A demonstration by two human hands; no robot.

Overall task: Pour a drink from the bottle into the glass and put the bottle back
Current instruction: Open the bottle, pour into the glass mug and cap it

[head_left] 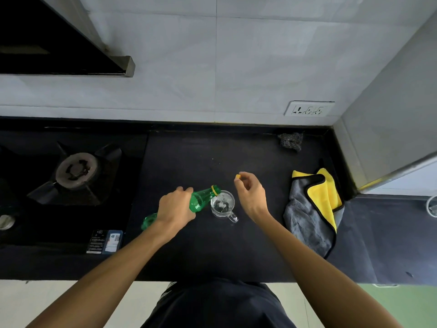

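My left hand (176,207) grips a green plastic bottle (201,200) around its middle and holds it tipped far over. Its yellow-ringed mouth sits at the rim of a clear glass mug (222,204). Clear liquid splashes inside the mug, whose handle points toward me. The mug stands on the black counter (212,252). My right hand (249,194) hovers just right of the mug and pinches the small yellow bottle cap (237,177) between thumb and fingertip.
A gas stove (75,170) with a burner fills the counter's left side. A grey and yellow cloth (312,209) lies to the right, a dark scrubber (290,141) at the back wall. A wall socket (308,108) sits above it.
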